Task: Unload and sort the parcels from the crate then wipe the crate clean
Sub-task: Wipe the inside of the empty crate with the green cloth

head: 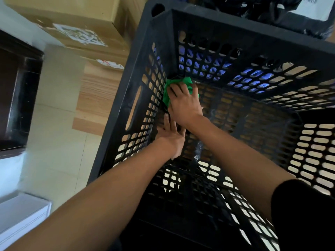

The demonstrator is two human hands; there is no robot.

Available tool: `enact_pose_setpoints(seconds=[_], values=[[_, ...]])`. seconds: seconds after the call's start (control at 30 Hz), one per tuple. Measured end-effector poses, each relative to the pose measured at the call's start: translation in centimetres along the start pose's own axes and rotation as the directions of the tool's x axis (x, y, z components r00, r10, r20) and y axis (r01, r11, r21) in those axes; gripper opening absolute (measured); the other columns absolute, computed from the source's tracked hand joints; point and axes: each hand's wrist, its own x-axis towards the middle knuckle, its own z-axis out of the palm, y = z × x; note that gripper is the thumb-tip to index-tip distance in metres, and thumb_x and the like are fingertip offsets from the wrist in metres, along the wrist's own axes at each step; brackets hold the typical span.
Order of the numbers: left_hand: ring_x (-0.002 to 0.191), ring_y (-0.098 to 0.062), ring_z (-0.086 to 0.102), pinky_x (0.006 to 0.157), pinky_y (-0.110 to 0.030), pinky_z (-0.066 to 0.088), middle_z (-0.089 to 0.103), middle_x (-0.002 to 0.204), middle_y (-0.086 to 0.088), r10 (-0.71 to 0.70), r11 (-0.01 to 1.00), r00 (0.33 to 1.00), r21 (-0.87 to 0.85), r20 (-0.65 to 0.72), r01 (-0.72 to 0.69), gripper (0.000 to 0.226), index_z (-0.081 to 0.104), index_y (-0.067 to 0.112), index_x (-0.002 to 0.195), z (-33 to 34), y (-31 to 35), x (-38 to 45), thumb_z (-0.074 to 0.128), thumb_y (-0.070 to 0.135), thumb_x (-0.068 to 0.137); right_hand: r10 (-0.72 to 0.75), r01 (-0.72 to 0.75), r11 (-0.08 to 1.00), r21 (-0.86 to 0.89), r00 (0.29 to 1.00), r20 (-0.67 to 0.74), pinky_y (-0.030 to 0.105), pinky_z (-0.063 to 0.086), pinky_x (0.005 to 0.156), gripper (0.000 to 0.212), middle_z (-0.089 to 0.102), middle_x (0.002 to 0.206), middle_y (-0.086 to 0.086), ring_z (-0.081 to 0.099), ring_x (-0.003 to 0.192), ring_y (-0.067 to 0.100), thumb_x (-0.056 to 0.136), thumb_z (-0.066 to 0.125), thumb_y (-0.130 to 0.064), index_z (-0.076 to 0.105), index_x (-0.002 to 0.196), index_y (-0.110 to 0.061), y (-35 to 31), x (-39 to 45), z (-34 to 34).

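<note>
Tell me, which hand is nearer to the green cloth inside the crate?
Right. The right hand presses on the green cloth in the crate's far left corner. The left hand lies flat lower down, apart from the cloth.

Crate [235, 38]: matt black plastic, perforated lattice, dusty. Cloth [167, 98]: green fabric, soft. Box [72, 17]: brown cardboard w/ paper label. Worktop [97, 98]: light wood-grain

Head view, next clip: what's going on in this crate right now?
A person is wiping the inside of a black slotted crate. The right hand presses a green cloth into the far left bottom corner, fingers spread flat over it. The left hand rests open against the left wall just below. No parcels show inside the crate; cardboard boxes sit outside it to the left.
</note>
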Motion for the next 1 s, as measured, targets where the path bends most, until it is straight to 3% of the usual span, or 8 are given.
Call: enact_pose_setpoints(seconds=[0.17,0.3,0.47,0.67,1.0], values=[[0.141,-0.056,-0.035,0.12,-0.067,0.019,-0.027,0.162,-0.028,0.012,1.0,1.0,-0.014,0.01,-0.012,0.086,-0.007,0.019,0.163,0.1,0.0,0.2,0.056,0.022,0.103,0.068,-0.065,0.997,-0.031,0.992,0.106,0.06,0.014,0.121,0.071,0.012,0.171,0.004,0.01,0.157,0.028,0.102,0.037,-0.039,0.013,0.163,-0.013,-0.4,-0.2,1.1],[0.141,-0.057,-0.034,0.119,-0.067,0.019,-0.025,0.163,-0.029,0.01,1.0,1.0,-0.016,0.01,-0.01,0.082,-0.007,0.018,0.162,0.1,0.1,0.2,0.051,0.022,0.105,0.107,-0.111,0.994,0.024,0.986,0.129,0.058,0.005,0.126,0.068,0.005,0.172,0.006,0.001,0.159,0.025,0.104,0.03,-0.034,0.005,0.164,-0.011,-0.7,0.9,0.9],[0.139,-0.055,-0.038,0.12,-0.066,0.019,-0.038,0.155,-0.03,0.008,0.999,1.0,-0.037,0.016,-0.007,0.089,-0.013,0.021,0.161,0.3,-0.1,0.4,0.055,0.021,0.104,0.146,-0.15,0.988,0.023,0.981,0.128,0.056,0.008,0.126,0.069,0.009,0.172,0.006,0.006,0.159,0.022,0.105,0.034,-0.036,0.007,0.163,-0.009,-0.1,0.9,0.7],[0.136,-0.055,-0.042,0.119,-0.067,0.02,-0.051,0.143,-0.032,-0.012,0.997,1.0,-0.081,0.024,0.014,0.092,-0.021,0.022,0.159,0.4,-0.2,0.7,0.053,0.019,0.104,0.243,-0.243,0.97,-0.015,0.962,0.127,0.051,0.024,0.115,0.069,0.019,0.169,0.004,0.018,0.154,0.024,0.103,0.039,-0.034,0.013,0.162,-0.009,0.9,-0.6,0.3],[0.137,-0.055,-0.041,0.119,-0.068,0.016,-0.05,0.145,-0.03,-0.024,0.996,0.997,-0.084,0.067,0.03,0.097,-0.023,0.023,0.158,-0.2,0.0,0.3,0.056,0.019,0.102,0.279,-0.281,0.96,0.014,0.957,0.08,0.053,0.033,0.101,0.07,0.033,0.162,0.006,0.032,0.145,0.03,0.093,0.052,-0.026,0.029,0.157,-0.01,1.2,-1.4,-0.3]])
